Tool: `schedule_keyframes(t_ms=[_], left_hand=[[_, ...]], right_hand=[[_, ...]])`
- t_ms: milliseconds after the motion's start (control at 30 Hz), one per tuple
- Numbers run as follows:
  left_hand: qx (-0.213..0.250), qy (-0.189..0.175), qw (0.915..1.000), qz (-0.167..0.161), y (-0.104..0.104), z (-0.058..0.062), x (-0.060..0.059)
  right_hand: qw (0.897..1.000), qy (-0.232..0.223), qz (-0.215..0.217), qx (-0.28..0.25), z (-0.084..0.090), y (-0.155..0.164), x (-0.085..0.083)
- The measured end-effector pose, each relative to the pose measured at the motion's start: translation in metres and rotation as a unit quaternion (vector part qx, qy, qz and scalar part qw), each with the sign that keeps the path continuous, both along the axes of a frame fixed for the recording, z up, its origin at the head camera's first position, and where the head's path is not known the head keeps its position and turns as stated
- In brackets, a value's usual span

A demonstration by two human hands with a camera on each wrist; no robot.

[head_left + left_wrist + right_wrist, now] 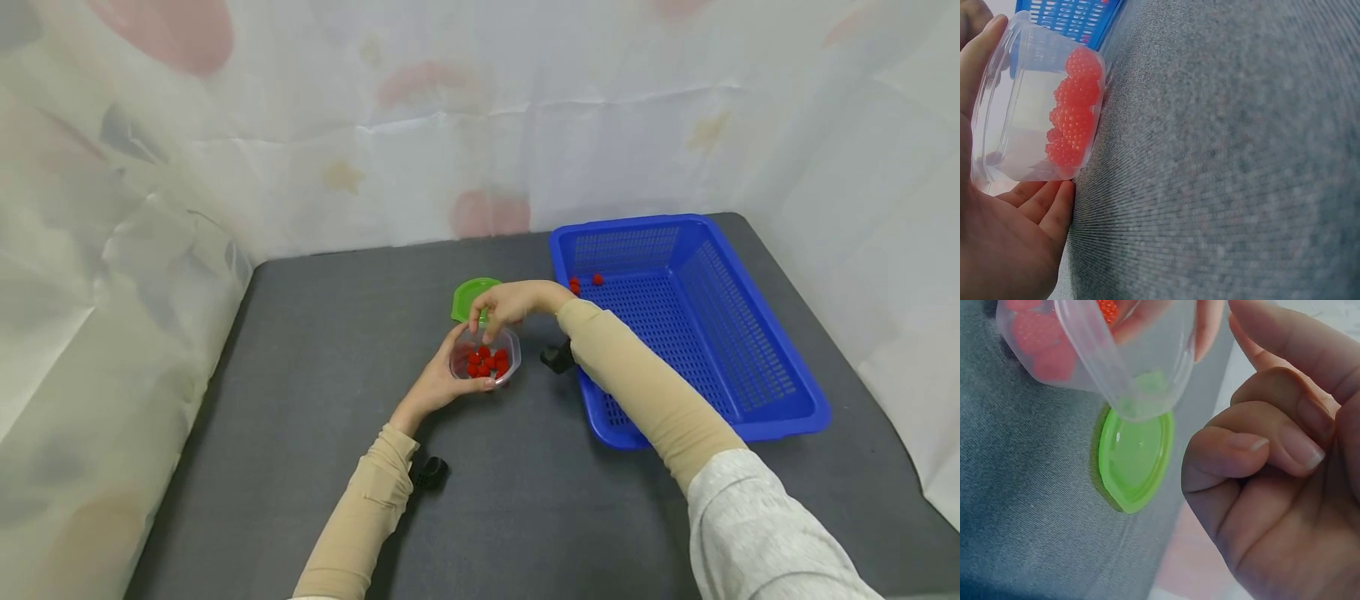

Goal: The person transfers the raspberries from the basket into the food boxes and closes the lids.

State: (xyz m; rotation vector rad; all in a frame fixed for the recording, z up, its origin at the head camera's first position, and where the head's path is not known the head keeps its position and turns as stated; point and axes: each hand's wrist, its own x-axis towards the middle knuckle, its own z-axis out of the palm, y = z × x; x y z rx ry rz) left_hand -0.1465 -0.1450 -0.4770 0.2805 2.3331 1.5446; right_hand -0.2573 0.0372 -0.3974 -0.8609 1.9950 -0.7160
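As seen from the head camera, the left hand (438, 385) cups a clear plastic cup (486, 357) on the grey table (315, 350), fingers and thumb curled round its wall. Red raspberries (487, 362) fill the cup's bottom. The right hand (506, 304) hovers just above the cup's mouth, its fingertips gathered and pointing down; whether they pinch a berry cannot be told from this view. A green lid (471, 296) lies flat just behind the cup. To the right stands a blue basket (750, 333) with two loose berries (586, 282) in its far left corner.

From the left wrist view, the cup (1029, 100) leans against the palm (1004, 244), with the raspberries (1072, 109) piled against its base; the basket (1069, 15) shows behind.

From the right wrist view, the right hand's fingers (1285, 450) are loosely curled with nothing visible between them, and the lid (1135, 456) lies beneath the tilted cup (1116, 350).

Judged from this, berries are being moved from basket to cup, and a drop is just finishing. The next move calls for a reach across to the basket's far corner and a light pinch, since the fruit looks soft.
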Motion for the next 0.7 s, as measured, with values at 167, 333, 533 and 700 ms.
schedule_keyframes(t_ms=[167, 333, 533, 700], left_hand=[[-0.009, 0.003, 0.9999, 0.012, -0.003, -0.019, -0.006], [-0.014, 0.009, 0.9997, 0.019, -0.005, -0.025, -0.006], [-0.015, 0.011, 0.9996, 0.022, -0.003, -0.025, -0.005], [-0.016, 0.012, 0.9996, 0.022, -0.002, -0.024, -0.005]], right_hand=[[1.000, -0.007, -0.013, -0.026, 0.008, 0.005, -0.002], [0.998, -0.003, -0.034, -0.049, 0.021, 0.013, -0.005], [0.993, 0.003, -0.084, -0.077, 0.037, 0.030, -0.010], [0.985, 0.017, -0.140, -0.102, 0.043, 0.052, -0.015]])
